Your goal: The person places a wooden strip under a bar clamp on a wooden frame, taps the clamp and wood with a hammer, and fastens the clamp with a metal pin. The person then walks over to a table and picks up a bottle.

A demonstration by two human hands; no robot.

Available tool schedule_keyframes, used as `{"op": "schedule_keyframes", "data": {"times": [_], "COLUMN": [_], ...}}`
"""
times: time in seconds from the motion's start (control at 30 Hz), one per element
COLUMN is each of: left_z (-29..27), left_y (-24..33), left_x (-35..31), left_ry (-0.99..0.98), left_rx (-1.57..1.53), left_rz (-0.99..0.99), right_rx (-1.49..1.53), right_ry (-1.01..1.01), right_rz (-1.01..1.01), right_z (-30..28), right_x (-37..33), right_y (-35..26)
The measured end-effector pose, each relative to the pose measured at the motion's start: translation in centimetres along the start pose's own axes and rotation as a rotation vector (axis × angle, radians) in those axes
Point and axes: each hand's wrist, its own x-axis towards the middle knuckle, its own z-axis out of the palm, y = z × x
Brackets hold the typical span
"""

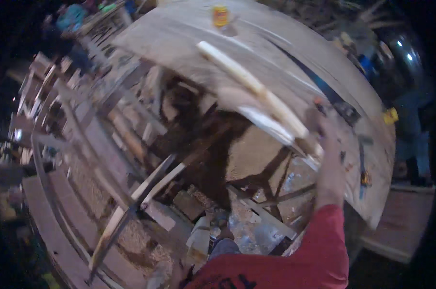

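My right arm, in a red sleeve, reaches over the wooden tabletop (179, 29). My right hand (318, 124) is at the near edge of the board, beside the lower end of a pale wooden strip (251, 82). Its fingers are smeared by motion, and whether they grip anything is unclear. A small orange-red thing (318, 101) shows at the fingertips. Just beyond lies a long dark blade-like tool (319, 83) with a dark block at its end. What seems to be my left hand (172, 275) is a blur low in the picture, its fingers hidden.
A yellow can (220, 17) stands at the table's far side. A yellow object (390, 115) sits at its right edge, near a slim tool with an orange part (365, 179). Wooden frames and curved pieces (88, 149) crowd the left. Offcuts and shavings lie on the floor below.
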Motion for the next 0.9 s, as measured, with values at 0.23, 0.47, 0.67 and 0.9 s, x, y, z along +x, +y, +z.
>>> {"op": "schedule_keyframes", "data": {"times": [0.23, 0.47, 0.67, 0.9], "left_z": [-2.7, -7.6, -23.9, -34.0], "left_y": [2.1, -7.1, -3.6, -7.8], "left_x": [1.3, 5.9, 11.4, 23.3], "left_ry": [-0.098, 0.143, 0.746, 0.436], "left_rx": [0.050, 0.023, 0.033, 0.423], "left_rz": [0.168, 0.066, 0.196, 0.620], "right_rx": [-1.323, -1.460, -1.406, -0.995], "right_ry": [0.149, 0.176, 0.361, -0.249], "right_rz": [-0.346, -0.471, -0.724, -0.447], "right_z": [-10.1, -18.4, -17.4, -2.8], "right_x": [4.0, -1.9, -12.8, -35.5], "right_y": [3.9, 4.1, 3.8, 10.0]}}
